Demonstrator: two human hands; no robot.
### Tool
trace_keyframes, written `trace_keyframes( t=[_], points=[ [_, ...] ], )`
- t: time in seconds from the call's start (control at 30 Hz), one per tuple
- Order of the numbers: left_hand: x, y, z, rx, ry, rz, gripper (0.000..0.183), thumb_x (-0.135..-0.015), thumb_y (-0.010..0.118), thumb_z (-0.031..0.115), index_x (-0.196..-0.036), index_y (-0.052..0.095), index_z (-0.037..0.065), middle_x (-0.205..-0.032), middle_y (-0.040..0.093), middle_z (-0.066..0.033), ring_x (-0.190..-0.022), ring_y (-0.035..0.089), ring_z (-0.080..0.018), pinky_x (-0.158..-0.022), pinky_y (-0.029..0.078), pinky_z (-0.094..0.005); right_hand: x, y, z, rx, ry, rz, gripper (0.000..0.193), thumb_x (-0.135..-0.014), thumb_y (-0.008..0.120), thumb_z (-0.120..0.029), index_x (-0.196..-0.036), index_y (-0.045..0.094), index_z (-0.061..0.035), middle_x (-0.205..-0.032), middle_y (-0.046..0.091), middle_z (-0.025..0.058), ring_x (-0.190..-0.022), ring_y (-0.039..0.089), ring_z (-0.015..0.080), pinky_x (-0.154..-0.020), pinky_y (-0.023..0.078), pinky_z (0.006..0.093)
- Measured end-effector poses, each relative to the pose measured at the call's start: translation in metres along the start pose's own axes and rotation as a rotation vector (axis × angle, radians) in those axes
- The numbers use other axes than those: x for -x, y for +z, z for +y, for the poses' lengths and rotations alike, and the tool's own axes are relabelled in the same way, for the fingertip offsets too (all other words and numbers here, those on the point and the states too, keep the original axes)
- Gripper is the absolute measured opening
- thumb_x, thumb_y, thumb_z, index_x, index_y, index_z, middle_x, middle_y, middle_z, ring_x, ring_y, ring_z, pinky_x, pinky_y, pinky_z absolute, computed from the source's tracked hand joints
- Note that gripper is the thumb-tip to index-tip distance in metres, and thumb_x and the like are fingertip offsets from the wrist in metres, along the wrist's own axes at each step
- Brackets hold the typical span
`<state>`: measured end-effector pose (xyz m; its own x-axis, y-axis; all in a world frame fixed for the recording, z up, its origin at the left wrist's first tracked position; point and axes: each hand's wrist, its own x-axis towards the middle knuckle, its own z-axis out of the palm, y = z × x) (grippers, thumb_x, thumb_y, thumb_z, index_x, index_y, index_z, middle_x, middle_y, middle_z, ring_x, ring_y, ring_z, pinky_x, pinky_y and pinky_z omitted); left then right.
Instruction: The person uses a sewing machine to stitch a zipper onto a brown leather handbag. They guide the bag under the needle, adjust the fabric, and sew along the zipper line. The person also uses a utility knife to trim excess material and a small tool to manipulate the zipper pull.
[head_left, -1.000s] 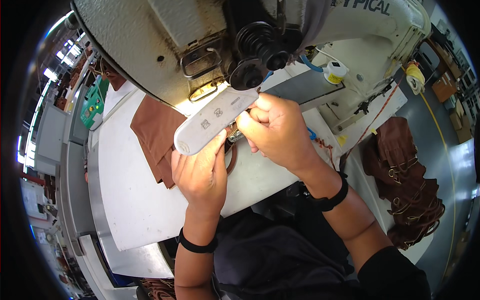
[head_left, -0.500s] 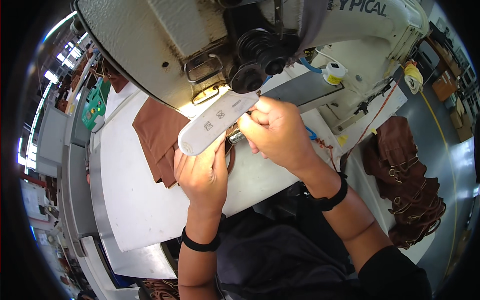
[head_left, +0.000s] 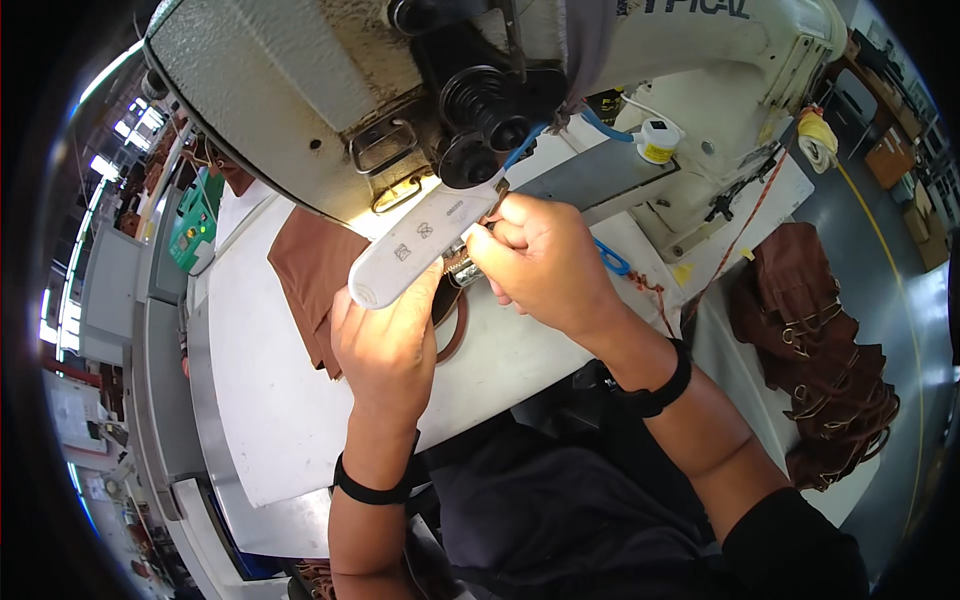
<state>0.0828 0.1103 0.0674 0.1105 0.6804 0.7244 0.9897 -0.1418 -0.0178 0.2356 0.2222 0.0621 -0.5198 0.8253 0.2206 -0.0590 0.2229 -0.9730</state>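
A large pale sewing machine (head_left: 270,110) hangs over a white worktable, its lamp lighting the stitching spot. A white oblong guard bar (head_left: 400,253) slants below the head and covers my left fingertips. My left hand (head_left: 385,335) is closed at a brown leather piece (head_left: 312,285), its thumb pointing toward the needle area. Beside it a brown leather loop (head_left: 457,330) curves onto the table. My right hand (head_left: 550,260) is closed, fingers curled, close to the bar's right end; what they grip is hidden. Between the hands shows a small shiny metal cylinder (head_left: 462,272).
A stack of dark brown leather pieces with metal rings (head_left: 815,360) lies at the right. A green control box (head_left: 195,225) stands at the far left. Behind my right hand are a blue hook-shaped part (head_left: 612,258) and a white bottle with a yellow label (head_left: 658,142).
The view has shifted slightly. My left hand has moved a little left and away from my right hand, exposing more of the metal cylinder. My right hand stays closed in nearly the same place.
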Motion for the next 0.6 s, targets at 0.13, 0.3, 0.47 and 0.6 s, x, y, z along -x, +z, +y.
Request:
trace_keyframes(
  t=[0.13, 0.3, 0.47, 0.6],
  points=[
    [0.0015, 0.0032, -0.0055, 0.045, 0.018, 0.014, 0.028, -0.084, 0.072, -0.008, -0.108, 0.079, 0.004, -0.107, 0.079, -0.0096, -0.096, 0.075, -0.0268, -0.087, 0.054, -0.0367, -0.0008, -0.0010, 0.0029, 0.008, 0.016, -0.019, 0.016, -0.100, 0.064, -0.011, -0.105, 0.071, 0.0027, -0.061, 0.063, 0.0003, -0.049, 0.054, 0.0061, -0.044, 0.044, 0.0247],
    [0.0035, 0.0035, -0.0055, 0.041, 0.001, 0.019, 0.029, -0.084, 0.072, -0.007, -0.109, 0.079, 0.006, -0.107, 0.079, -0.0090, -0.097, 0.075, -0.0266, -0.086, 0.053, -0.0361, -0.0008, 0.0020, 0.0010, -0.008, -0.027, 0.025, 0.023, -0.099, 0.065, -0.014, -0.083, 0.060, 0.0018, -0.052, 0.051, 0.0028, -0.049, 0.039, 0.0068, -0.047, 0.035, 0.0323],
    [0.0066, 0.0032, -0.0071, 0.039, -0.009, 0.011, 0.029, -0.084, 0.073, -0.006, -0.109, 0.079, 0.006, -0.108, 0.079, -0.0086, -0.097, 0.075, -0.0256, -0.087, 0.053, -0.0358, 0.0013, 0.0036, -0.0042, -0.017, 0.001, 0.009, 0.020, -0.100, 0.064, -0.015, -0.090, 0.064, 0.0017, -0.052, 0.053, 0.0008, -0.047, 0.044, 0.0065, -0.046, 0.037, 0.0307],
    [0.0057, 0.0057, -0.0071, 0.052, 0.000, 0.035, 0.027, -0.086, 0.073, -0.006, -0.110, 0.078, 0.006, -0.107, 0.080, -0.0083, -0.097, 0.075, -0.0252, -0.088, 0.053, -0.0355, 0.0013, 0.0038, -0.0028, -0.027, -0.008, 0.012, 0.019, -0.101, 0.063, -0.015, -0.094, 0.066, 0.0018, -0.054, 0.055, 0.0003, -0.046, 0.047, 0.0067, -0.046, 0.040, 0.0298]
  ],
)
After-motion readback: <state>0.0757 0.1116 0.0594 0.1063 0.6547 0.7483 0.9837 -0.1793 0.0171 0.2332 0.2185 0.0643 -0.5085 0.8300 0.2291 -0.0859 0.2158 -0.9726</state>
